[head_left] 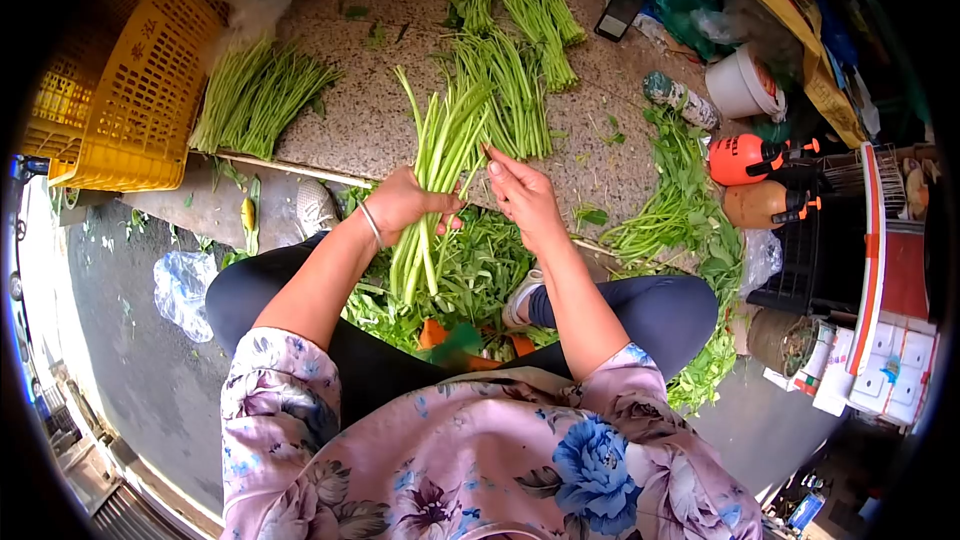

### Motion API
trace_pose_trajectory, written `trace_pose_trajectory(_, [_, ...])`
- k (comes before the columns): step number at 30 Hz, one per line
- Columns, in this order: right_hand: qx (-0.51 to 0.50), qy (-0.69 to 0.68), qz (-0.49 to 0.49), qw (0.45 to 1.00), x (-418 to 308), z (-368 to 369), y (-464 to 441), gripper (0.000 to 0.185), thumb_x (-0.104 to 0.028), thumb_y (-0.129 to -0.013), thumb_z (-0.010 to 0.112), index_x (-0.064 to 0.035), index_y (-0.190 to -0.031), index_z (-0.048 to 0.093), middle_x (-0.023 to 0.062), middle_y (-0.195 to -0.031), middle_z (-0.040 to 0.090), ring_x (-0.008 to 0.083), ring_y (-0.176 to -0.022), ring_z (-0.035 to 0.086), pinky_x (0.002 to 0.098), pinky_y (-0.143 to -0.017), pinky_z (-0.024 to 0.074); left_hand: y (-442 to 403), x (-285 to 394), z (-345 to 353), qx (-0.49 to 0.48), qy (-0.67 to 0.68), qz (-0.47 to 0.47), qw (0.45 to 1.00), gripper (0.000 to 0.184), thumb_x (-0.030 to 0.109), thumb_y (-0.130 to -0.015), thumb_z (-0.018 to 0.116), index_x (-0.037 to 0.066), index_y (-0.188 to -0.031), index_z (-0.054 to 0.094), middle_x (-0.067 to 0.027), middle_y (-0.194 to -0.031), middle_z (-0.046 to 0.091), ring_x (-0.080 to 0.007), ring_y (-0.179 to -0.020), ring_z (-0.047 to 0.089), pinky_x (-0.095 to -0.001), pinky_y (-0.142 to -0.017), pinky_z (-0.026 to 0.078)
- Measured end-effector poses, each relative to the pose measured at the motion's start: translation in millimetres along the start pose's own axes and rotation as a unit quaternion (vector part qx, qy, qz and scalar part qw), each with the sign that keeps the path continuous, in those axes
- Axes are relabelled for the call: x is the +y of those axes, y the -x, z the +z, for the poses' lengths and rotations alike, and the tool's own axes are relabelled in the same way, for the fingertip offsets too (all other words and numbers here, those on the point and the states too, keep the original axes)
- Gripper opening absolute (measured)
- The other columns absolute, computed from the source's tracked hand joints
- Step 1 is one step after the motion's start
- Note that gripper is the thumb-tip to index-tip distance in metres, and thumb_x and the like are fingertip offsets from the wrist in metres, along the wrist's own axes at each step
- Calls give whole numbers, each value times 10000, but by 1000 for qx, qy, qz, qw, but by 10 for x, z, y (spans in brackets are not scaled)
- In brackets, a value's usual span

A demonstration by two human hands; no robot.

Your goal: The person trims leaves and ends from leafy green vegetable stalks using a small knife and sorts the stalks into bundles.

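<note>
A bunch of long green vegetable stems (440, 140) is held upright in my left hand (402, 206), its fingers wrapped round the lower part. My right hand (526, 202) is beside the bunch on its right, thumb and fingers pinched together. A small dark tip shows at its fingertips, too small to name. Beyond my hands, trimmed stem bundles (505, 80) lie on the speckled stone slab (375, 70). Another pile of stems (262, 98) rests at the slab's left end. Below my hands, between my knees, is a heap of leafy greens (475, 265).
Yellow plastic crates (150, 80) stand at the left. More leafy stems (690, 210) lie along the right, near an orange spray bottle (740, 158), a brown one (757, 205) and a white bucket (742, 85). A clear plastic bag (185, 295) is on the ground at left.
</note>
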State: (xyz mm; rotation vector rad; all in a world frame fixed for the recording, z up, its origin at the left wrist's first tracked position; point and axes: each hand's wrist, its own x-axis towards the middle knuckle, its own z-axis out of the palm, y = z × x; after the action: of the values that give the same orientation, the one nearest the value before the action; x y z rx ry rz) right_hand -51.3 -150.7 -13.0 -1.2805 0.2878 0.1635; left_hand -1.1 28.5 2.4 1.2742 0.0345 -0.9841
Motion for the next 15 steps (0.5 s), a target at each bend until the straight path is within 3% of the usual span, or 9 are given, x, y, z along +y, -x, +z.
trace_pose_trajectory(2, [-5, 57, 22, 998, 122, -106, -73, 375, -230, -867, 542, -23, -1179, 505, -16, -776, 548, 50, -596, 430, 177, -512, 354, 29, 13, -38, 7, 2, -23, 1000, 216, -40, -721, 620, -1, -906, 516, -96, -747, 588, -190, -605, 601, -255, -465, 450])
trace_pose_trajectory(3, [-7, 56, 24, 998, 201, -143, -89, 375, -230, -867, 542, -23, -1179, 505, -16, -776, 548, 50, -596, 430, 177, -512, 354, 43, 7, -73, 12, -6, -23, 1000, 217, -37, -721, 620, 3, -906, 515, -92, -741, 587, -189, -601, 600, -255, -463, 449])
trace_pose_trajectory(5, [31, 154, -1, 988, 377, -232, -130, 412, -293, -844, 568, -13, -1144, 532, 62, -900, 620, 107, -678, 531, 227, -601, 424, 65, -9, -157, 20, -16, -42, 999, 218, -35, -725, 610, 9, -913, 510, -93, -745, 588, -184, -599, 599, -253, -456, 451])
trace_pose_trajectory(6, [29, 156, 2, 987, 464, -296, -169, 412, -293, -844, 568, -13, -1144, 532, 62, -900, 620, 107, -678, 531, 227, -601, 424, 71, -33, -204, 21, -13, -43, 999, 218, -35, -725, 610, 9, -913, 510, -93, -745, 588, -184, -599, 599, -253, -456, 451])
trace_pose_trajectory(8, [53, 330, 96, 938, 727, -484, -311, 512, -375, -802, 597, -20, -1163, 518, 128, -917, 635, 192, -746, 592, 295, -685, 456, 73, -89, -284, 64, 4, -51, 997, 213, -37, -732, 598, 5, -921, 509, -103, -758, 594, -183, -603, 600, -252, -455, 456])
trace_pose_trajectory(9, [98, 479, 27, 872, 1162, -720, -498, 550, -410, -762, 620, -35, -1155, 529, 154, -844, 638, 239, -743, 608, 339, -682, 469, 89, -89, -275, 122, 43, -38, 991, 141, -50, -725, 603, -41, -851, 540, -115, -691, 588, -189, -562, 589, -268, -435, 449])
trace_pose_trajectory(13, [160, 516, 102, 835, 787, -533, -790, 491, -386, -762, 617, -27, -1093, 564, 155, -793, 634, 280, -724, 607, 384, -661, 477, 79, -54, -401, 158, 86, -14, 984, 117, -25, -744, 609, -22, -847, 555, -89, -714, 597, -162, -585, 584, -257, -452, 456])
trace_pose_trajectory(15, [192, 564, 123, 793, 832, -521, -1012, 363, -344, -774, 605, -48, -984, 612, 134, -742, 626, 272, -683, 604, 391, -621, 476, 64, -45, -449, 163, 104, 1, 981, 139, -6, -757, 607, -12, -877, 537, -96, -748, 598, -168, -602, 586, -257, -474, 468])
